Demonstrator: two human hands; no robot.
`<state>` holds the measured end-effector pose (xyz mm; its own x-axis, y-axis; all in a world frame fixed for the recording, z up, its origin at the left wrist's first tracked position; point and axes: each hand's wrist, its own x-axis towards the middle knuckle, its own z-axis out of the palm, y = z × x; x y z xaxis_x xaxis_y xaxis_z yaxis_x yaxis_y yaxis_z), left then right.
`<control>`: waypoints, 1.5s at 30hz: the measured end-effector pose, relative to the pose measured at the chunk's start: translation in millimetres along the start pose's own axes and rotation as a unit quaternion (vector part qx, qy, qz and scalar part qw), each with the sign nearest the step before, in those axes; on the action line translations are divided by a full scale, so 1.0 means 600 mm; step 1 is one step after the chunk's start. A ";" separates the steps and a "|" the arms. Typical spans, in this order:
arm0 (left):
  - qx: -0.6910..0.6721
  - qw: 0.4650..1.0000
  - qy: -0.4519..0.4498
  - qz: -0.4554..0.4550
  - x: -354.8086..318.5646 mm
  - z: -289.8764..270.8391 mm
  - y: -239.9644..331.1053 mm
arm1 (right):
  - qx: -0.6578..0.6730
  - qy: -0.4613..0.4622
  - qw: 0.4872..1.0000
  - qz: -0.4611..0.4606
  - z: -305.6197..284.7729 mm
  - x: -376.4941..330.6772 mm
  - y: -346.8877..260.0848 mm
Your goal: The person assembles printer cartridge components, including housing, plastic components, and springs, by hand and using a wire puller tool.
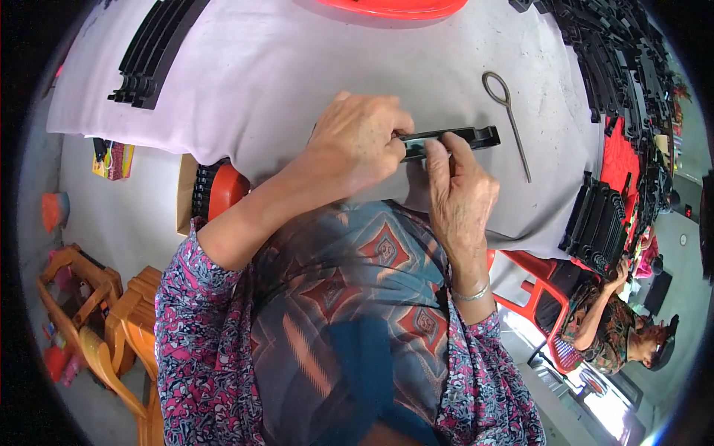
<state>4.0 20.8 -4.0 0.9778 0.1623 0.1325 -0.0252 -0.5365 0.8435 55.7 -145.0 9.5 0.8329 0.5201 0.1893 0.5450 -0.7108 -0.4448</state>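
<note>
Bright, even daylight fills the scene, and the pale grey cloth-covered table (297, 67) reads clear with no harsh glare. Shadows are soft: a faint one lies under the long looped metal pin (509, 119), and a darker one beneath the left hand (357, 141) and the right hand (461, 193). The strongest brightness sits at the lower right, where the floor washes out to white. Fisheye distortion bends the table edge and the stacked black plastic parts (152, 52) toward the rim, beyond which a black vignette closes in. The centre is sharp; the patterned sleeves at the bottom edge look slightly soft.
</note>
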 end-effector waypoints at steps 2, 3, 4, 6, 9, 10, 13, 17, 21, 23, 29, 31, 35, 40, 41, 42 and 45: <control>-0.008 1.000 -0.004 -0.009 0.001 0.001 0.002 | -0.003 -0.004 1.000 0.001 -0.002 -0.004 -0.002; -0.004 1.000 0.003 0.000 0.001 0.003 0.001 | -0.005 -0.010 1.000 0.001 -0.003 -0.005 -0.003; 0.002 1.000 0.012 0.008 0.000 0.002 0.000 | -0.001 -0.001 1.000 -0.014 0.000 -0.006 0.003; -0.007 1.000 0.008 -0.002 -0.001 0.002 0.000 | -0.008 -0.023 1.000 -0.005 -0.007 -0.004 -0.005; -0.013 1.000 0.004 0.001 0.002 0.001 0.001 | -0.015 -0.046 0.999 -0.002 -0.013 -0.001 -0.003; -0.005 1.000 0.005 0.009 0.001 0.000 0.000 | -0.009 -0.051 0.999 -0.007 -0.012 -0.001 -0.001; 0.008 1.000 0.000 0.026 -0.003 0.002 0.000 | 0.020 -0.061 0.998 0.016 -0.014 -0.008 -0.003; -0.051 0.996 -0.001 0.068 0.004 0.005 0.001 | 0.015 -0.063 0.998 0.016 -0.016 -0.007 0.002; -0.060 0.990 0.019 0.129 0.003 0.004 -0.002 | 0.044 -0.066 0.997 0.015 -0.019 -0.004 0.000; -0.043 0.988 0.003 0.150 0.007 0.003 -0.001 | 0.045 -0.066 0.997 0.014 -0.019 -0.004 0.002; -0.003 0.982 0.012 0.188 0.014 0.026 -0.021 | 0.061 -0.064 0.996 0.017 -0.021 -0.003 0.008; 0.087 0.977 0.006 0.194 0.010 0.023 -0.016 | 0.091 -0.070 0.993 0.024 -0.023 -0.002 0.010; 0.109 0.975 -0.009 0.195 0.014 0.014 0.010 | 0.151 0.007 0.986 0.067 -0.033 -0.003 0.031; 0.153 0.963 -0.040 0.218 0.019 0.010 0.005 | 0.027 0.109 0.992 0.058 -0.081 0.079 0.110; 0.154 0.963 -0.042 0.219 0.020 0.012 0.004 | 0.020 0.091 0.995 0.030 -0.080 0.097 0.138; 0.152 0.962 -0.039 0.222 0.020 0.013 0.006 | 0.011 0.072 0.997 0.003 -0.081 0.112 0.158; 0.153 0.960 -0.041 0.229 0.022 0.010 0.009 | -0.042 -0.029 0.998 0.029 -0.072 0.139 0.188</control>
<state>17.8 15.0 -0.7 0.8926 -0.2080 0.4000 -0.4060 -0.7566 0.5126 190.9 -202.1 13.4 0.8577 0.5017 0.1126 0.5039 -0.7768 -0.3777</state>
